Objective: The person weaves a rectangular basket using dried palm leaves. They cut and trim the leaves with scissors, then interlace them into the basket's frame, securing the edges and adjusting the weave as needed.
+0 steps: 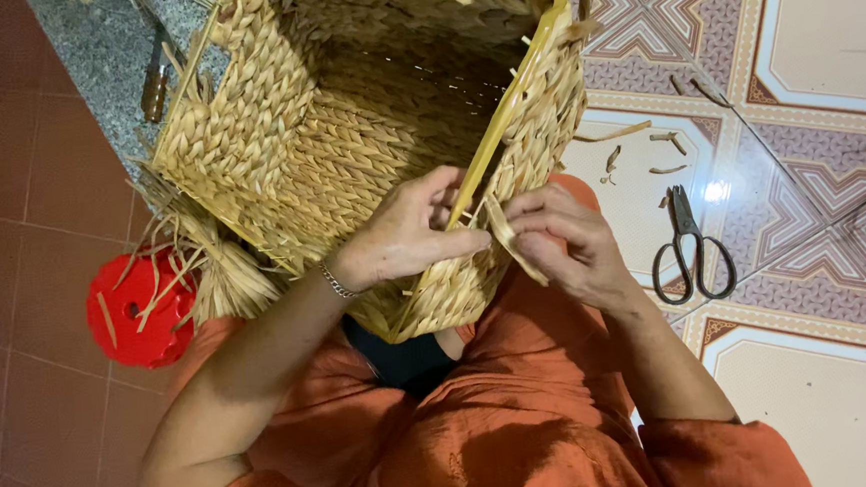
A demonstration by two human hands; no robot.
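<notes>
The patterned tile floor (811, 40) fills the right side, with plain red-brown tiles on the left and a speckled grey stone strip at the top left. On the person's lap, over orange clothing (484, 421), lies a large rectangular woven straw basket (285, 112) tipped on its side, its open mouth facing the camera and a yellow frame bar (510, 108) running along its right rim. Loose straw ends (199, 263) bunch out at its lower left corner, partly covering a round red plastic object (132, 317) on the floor. The left hand (402, 235), a thin bracelet at the wrist, reaches over the rim with its fingers curled and pressed against the weave near the bar. The right hand (563, 241) sits just beside it, thumb and fingers pinching a flat straw strand (508, 239) at the basket's edge. Black scissors (692, 248) lie shut on the floor to the right, well apart from the hands, with short straw offcuts (663, 154) scattered above them. A dark-handled tool (155, 85) at the top left is half hidden behind the basket, too unclear to identify.
</notes>
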